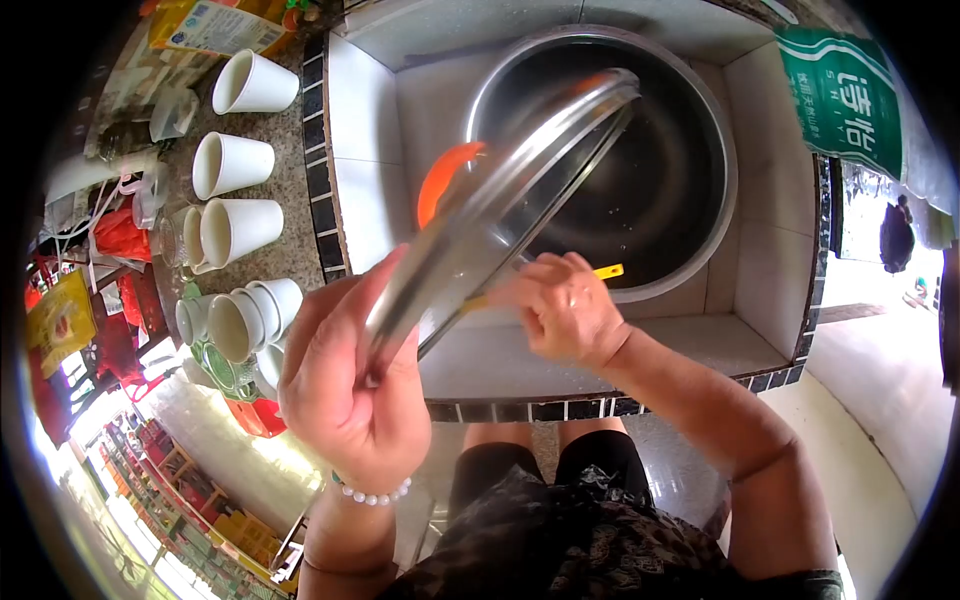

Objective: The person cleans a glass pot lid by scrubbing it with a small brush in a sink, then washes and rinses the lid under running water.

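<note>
My left hand (pixel 355 370), with a white bead bracelet at the wrist, grips the near edge of a shiny, shallow, round metal dish or lid (pixel 490 200). The piece is tilted nearly edge-on and reaches over the basin. My right hand (pixel 570 310) is closed around a yellow stick-like handle (pixel 608 271), close to the underside of the metal piece. The handle's working end is blurred and partly hidden, so its kind cannot be made out. Below both hands, a large metal basin (pixel 728 170) holds dark-looking water.
The basin stands in a tiled sink (pixel 775 185) with a black tiled edge. An orange object (pixel 440 185) shows behind the metal piece. White cups (pixel 240 232) line the left counter, some stacked. A green plastic bag (pixel 840 100) lies at the upper right.
</note>
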The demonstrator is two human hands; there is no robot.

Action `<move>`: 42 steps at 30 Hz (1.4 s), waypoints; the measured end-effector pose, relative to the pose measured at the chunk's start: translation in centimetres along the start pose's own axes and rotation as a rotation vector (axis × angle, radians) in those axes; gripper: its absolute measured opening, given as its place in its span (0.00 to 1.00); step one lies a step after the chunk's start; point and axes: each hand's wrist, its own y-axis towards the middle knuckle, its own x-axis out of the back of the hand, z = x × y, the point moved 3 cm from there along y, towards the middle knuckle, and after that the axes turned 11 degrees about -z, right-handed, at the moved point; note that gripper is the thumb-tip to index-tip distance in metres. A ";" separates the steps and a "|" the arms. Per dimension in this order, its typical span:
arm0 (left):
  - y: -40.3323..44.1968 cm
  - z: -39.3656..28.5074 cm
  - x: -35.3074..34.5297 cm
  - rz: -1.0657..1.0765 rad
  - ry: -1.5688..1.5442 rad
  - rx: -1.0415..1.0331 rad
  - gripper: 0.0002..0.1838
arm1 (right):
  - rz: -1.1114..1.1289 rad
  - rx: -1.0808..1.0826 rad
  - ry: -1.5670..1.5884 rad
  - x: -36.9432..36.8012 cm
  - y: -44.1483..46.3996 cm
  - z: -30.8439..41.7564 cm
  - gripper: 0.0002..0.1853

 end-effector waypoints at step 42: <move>-2.5 1.8 0.8 -0.056 -0.210 0.204 0.18 | 0.551 -0.401 -0.019 2.3 0.4 -0.5 0.14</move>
